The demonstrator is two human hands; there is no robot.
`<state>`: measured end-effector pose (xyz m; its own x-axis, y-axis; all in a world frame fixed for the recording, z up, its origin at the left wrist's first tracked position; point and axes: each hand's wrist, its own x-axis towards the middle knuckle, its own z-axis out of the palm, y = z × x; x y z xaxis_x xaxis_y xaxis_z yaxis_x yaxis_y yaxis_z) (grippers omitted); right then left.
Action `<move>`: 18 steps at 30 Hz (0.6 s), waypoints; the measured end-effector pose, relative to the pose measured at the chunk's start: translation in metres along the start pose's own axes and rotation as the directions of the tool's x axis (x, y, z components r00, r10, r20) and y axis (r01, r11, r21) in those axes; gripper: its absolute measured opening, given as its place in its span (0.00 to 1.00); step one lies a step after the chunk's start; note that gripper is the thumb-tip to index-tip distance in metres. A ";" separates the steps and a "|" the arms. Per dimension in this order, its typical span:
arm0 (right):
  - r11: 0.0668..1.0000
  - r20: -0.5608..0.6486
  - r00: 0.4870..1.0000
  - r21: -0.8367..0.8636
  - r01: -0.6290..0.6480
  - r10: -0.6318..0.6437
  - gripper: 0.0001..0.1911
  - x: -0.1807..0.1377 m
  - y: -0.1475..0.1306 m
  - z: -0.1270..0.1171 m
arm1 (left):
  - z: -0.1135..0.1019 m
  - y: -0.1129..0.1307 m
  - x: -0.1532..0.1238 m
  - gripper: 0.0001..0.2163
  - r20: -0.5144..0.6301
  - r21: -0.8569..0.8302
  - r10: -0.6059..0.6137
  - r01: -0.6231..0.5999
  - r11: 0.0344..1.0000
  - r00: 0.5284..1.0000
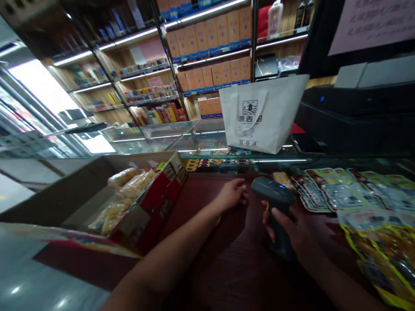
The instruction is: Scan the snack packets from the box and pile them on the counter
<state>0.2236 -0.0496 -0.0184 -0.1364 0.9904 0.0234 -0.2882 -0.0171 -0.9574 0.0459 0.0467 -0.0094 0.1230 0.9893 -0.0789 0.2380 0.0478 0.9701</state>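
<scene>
A dark handheld barcode scanner [272, 190] with a small blue light is gripped in my right hand [292, 229]. My fingers wrap round its handle, and its head points to the upper left. My left hand [231, 194] is just left of the scanner head, above the dark red counter [207, 259]. Its fingers are loosely bent and a little apart, and I see nothing in them. Beyond the scanner head, a small tan packet [282, 179] lies partly hidden.
An opened cardboard box [162, 194] with wrapped bread-like packs [129, 185] stands on the left. Flat food packets [343, 190] and yellow-edged bags [385, 250] lie on the right. A white carrier bag [262, 114] stands on the glass behind, beside a black machine [356, 121].
</scene>
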 end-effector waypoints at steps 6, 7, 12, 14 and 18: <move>1.000 -0.025 1.000 -0.019 -0.019 0.018 0.23 -0.001 0.004 -0.001 | -0.143 0.047 -0.121 0.11 -0.160 0.672 0.554 -0.321 0.668 0.817; 1.000 -0.035 0.999 -0.010 -0.022 0.022 0.23 0.000 0.004 0.000 | -0.177 0.057 -0.131 0.11 -0.221 0.744 0.585 -0.252 0.619 0.781; 0.999 -0.037 0.999 0.049 -0.008 0.010 0.24 0.000 -0.001 0.006 | -0.335 0.081 -0.126 0.05 -0.555 0.811 0.400 0.368 0.454 0.729; 0.998 -0.038 0.999 0.056 0.004 -0.002 0.24 0.000 -0.001 0.007 | -0.365 0.077 -0.114 0.13 -0.611 0.764 0.195 0.506 0.401 0.768; 0.997 -0.039 0.999 0.071 0.025 -0.022 0.27 0.001 0.003 0.006 | -0.368 0.061 -0.103 0.18 -0.595 0.747 0.082 0.512 0.424 0.799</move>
<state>0.2169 -0.0494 -0.0190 -0.0929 0.9951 0.0334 -0.3580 -0.0021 -0.9337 -0.3068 -0.0017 0.1420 -0.4556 0.8769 0.1533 0.8834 0.4240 0.1997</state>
